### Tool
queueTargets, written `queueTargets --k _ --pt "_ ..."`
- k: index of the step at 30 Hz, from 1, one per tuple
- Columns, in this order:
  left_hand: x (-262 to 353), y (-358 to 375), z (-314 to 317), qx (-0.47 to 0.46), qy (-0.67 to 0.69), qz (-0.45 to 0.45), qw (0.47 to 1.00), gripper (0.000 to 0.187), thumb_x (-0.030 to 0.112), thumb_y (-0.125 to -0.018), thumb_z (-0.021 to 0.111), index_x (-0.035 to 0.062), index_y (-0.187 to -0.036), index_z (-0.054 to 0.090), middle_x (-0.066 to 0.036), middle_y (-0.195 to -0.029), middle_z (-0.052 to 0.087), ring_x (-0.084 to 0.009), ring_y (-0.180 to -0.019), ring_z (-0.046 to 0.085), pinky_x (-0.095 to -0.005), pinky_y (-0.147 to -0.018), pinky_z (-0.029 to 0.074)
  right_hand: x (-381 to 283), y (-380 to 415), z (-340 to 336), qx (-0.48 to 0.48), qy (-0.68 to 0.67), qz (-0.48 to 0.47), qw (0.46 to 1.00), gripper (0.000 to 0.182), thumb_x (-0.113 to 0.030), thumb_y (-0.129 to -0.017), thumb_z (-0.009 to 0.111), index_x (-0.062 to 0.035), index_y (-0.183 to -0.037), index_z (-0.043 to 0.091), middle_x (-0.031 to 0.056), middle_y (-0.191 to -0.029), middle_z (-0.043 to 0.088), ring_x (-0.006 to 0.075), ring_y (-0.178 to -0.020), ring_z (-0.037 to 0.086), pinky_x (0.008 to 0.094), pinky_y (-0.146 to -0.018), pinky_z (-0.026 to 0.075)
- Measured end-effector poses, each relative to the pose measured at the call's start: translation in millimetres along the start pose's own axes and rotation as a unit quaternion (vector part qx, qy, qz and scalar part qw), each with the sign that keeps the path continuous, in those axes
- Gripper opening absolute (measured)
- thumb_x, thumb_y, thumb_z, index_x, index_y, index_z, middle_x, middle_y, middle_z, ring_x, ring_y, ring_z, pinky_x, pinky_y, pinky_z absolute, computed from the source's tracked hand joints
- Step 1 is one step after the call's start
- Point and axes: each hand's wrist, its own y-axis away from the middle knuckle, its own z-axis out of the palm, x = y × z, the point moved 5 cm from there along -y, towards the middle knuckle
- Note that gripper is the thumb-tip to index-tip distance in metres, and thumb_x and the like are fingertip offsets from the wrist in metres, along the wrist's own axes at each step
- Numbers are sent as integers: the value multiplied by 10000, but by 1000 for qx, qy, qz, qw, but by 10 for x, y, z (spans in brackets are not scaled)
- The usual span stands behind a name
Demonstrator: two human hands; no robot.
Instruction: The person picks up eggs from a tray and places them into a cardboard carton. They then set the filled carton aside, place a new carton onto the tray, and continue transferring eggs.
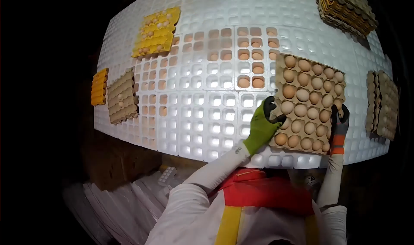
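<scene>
A brown cardboard egg tray [296,71] full of eggs is between my two hands, over the front right part of the white foam trays [189,141]. My left hand [264,125], in a green glove with black fingertips, grips its left edge; the thumb reaches over the rim beside an egg. On the opposite edge, my right hand [340,126] has its fingers closed, wearing a grey and orange glove with dark fingertips. The undersides of the tray and of both hands are hidden. Some foam cells left of the tray hold eggs [257,81].
A yellow egg tray [146,42] with some eggs lies at the back left. Further left are a cardboard tray [120,92] and an orange tray [99,87]. Stacked trays [345,10] stand at the back right; more trays [386,107] lean at the right edge.
</scene>
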Motion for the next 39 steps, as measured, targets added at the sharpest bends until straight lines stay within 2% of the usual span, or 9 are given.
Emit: queueTargets --k 10,12,18,22,26,30,33,36,39 --pt "-670 653 -1340 5 -92 -54 994 680 -5 -802 803 25 -1415 510 -57 -1238 601 -134 -1072 581 -270 -854 520 -86 1170 1082 6 215 -69 974 534 -219 -810 838 -38 -1254 603 150 -1168 605 339 -1106 571 423 -960 482" --pt "-452 670 -1416 62 -141 53 987 577 -5 -823 769 18 -1360 561 -91 -1182 642 -180 -1014 629 -287 -843 527 -649 1298 1038 90 327 -252 907 411 -191 -814 799 -59 -1174 652 145 -1138 618 327 -1058 572 445 -895 475" --pt "-117 1157 -1223 -169 -400 272 858 427 290 -821 750 150 -1213 656 -72 -1104 615 -285 -925 585 -407 -757 477 -1015 2197 1327 -293 298 -366 831 292 -226 -769 756 -162 -1050 710 53 -960 629 292 -921 585 438 -790 466" --pt "-342 1253 -1075 -167 -478 302 808 378 278 -866 678 115 -1198 597 -62 -1156 586 -259 -894 561 -383 -702 445 -809 2563 1606 -302 412 -346 787 280 -297 -736 755 -151 -959 666 76 -977 587 285 -944 570 441 -788 454" --pt "-334 1204 -1178 -194 -352 277 873 337 175 -841 725 91 -1147 611 -72 -1088 621 -251 -911 599 -378 -715 493 -770 2697 1565 -324 334 -362 808 316 -161 -738 752 -111 -1016 609 94 -1017 573 293 -965 587 439 -837 471" --pt "-459 1013 -1491 -161 193 -75 965 454 56 -783 775 32 -1204 607 -78 -1094 597 -196 -1015 605 -312 -867 513 -730 2571 1288 -266 -20 -122 956 464 -36 -738 775 -57 -1140 543 111 -1129 545 256 -1061 588 347 -860 520" --pt "-25 799 -1419 -210 -185 202 939 470 105 -749 765 71 -1197 630 -92 -1088 564 -259 -985 607 -345 -801 525 -825 2444 1456 -288 115 -184 933 513 -138 -753 785 -78 -1197 534 142 -1157 527 281 -1119 583 371 -909 514" --pt "41 764 -1028 -195 -530 260 783 253 198 -813 726 112 -1030 628 -94 -1043 583 -305 -956 616 -411 -674 512 -801 2421 2007 -297 611 -275 680 477 -184 -754 756 -150 -1209 618 116 -1140 548 296 -1026 600 458 -908 506" --pt "-20 788 -908 -181 -518 247 799 210 200 -819 711 110 -979 610 -103 -1019 587 -316 -941 621 -424 -661 505 -1026 2336 1813 -337 476 -188 790 431 -195 -773 794 -126 -1175 656 100 -1264 591 257 -1153 615 414 -940 523"
